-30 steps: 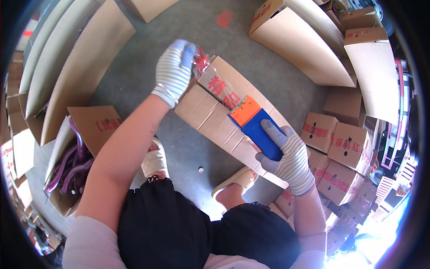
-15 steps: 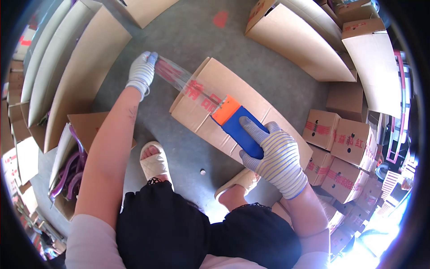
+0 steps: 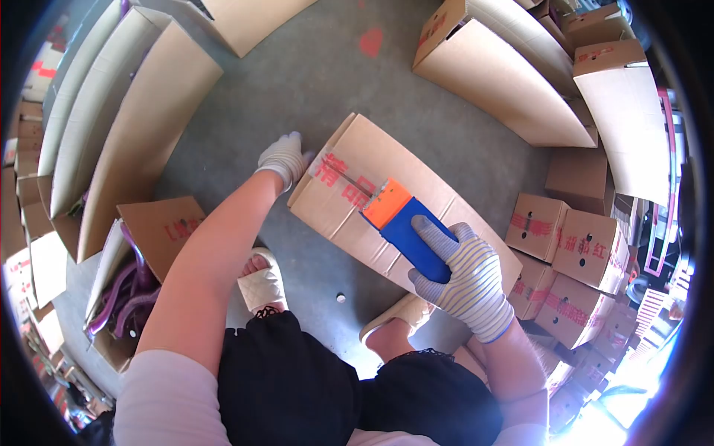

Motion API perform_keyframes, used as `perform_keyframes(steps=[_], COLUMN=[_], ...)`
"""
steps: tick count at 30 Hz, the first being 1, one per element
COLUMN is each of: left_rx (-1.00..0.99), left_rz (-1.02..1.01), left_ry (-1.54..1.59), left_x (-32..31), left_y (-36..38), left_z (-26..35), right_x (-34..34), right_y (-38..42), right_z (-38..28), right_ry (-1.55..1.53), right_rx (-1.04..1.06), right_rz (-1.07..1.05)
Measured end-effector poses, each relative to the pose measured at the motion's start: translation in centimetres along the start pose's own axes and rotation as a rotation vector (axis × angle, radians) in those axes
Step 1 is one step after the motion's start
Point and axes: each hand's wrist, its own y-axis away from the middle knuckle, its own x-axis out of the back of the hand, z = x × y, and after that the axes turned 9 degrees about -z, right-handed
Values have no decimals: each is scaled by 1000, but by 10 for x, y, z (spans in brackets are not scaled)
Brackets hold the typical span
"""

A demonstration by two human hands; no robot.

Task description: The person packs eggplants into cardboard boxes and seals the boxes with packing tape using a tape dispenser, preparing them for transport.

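A closed cardboard box (image 3: 446, 215) with red printed characters lies on the floor between my feet. My right hand (image 3: 470, 279), in a striped glove, is closed around a tape dispenser (image 3: 416, 236) with a blue body and orange head. The dispenser rests on the box top, its metal edge over the centre seam. Clear tape (image 3: 335, 169) covers the print from there to the box's left end. My left hand (image 3: 285, 157), also gloved, is at that end with fingers stretched out; part of them is hidden or blurred.
An open carton of long purple vegetables (image 3: 132, 301) stands at my left. Tall open cartons (image 3: 145, 126) line the left side, and more open cartons (image 3: 498, 82) the upper right. Printed boxes (image 3: 573, 297) are stacked at the right. My sandalled feet (image 3: 262, 282) flank the near side.
My left hand has come down and right to the box's end, and the stretch of tape that hung in the air now lies against the box. The dispenser stays on the box top.
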Motion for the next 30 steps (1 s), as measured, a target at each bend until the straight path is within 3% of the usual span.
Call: perform_keyframes(steps=[2, 3, 5, 6, 8, 11, 15, 17, 18, 19, 21, 23, 25, 26, 29, 30], left_rx=[-141, -138, -380, -378, -146, -198, -200, -192, -334, -505, -689, -608, -649, -562, -570, -604], left_rz=[-347, -363, -351, -353, -708, -728, -647, -237, 31, 6, -310, -527, -575, -687, -812, -747], left_ry=[1168, 1154, 1301, 1292, 1456, 1504, 1368, 952, 723, 633, 440, 205, -257, -56, 4, -5], left_x=[11, 18, 36, 34, 33, 38, 43, 54, 67, 82, 103, 92, 80, 80, 63, 64], left_y=[-9, 2, 29, 32, 36, 62, 67, 47, 52, 51, 53, 62, 82, 85, 63, 71], left_z=[7, 17, 41, 40, 32, 36, 25, 29, 49, 69, 123, 182, 220, 222, 211, 211], right_x=[-1, -3, -3, -3, -1, 2, 0, 3, 1, 0, -4, -5, -9, -9, -3, -2], right_y=[0, 1, -1, 0, 2, 6, 7, 5, 4, 3, 3, 6, 7, 9, 33, 46], right_z=[1, 0, 0, -1, 0, 3, 5, 11, 12, 13, 15, 19, 25, 29, 49, 59], right_ry=[16, 36, 37, 54, 49, 53, 53, -27, -42, -58, 19, -1, -2, -20, -70, -47], right_rx=[-1, 4, 2, 10, 14, 9, 38, 69, 76, 69, 82, 107, 169, 161, 278, 242], right_rz=[19, 35, 42, 47, 38, 26, 54, 18, 40, 51, -23, -19, 20, 23, -16, 29])
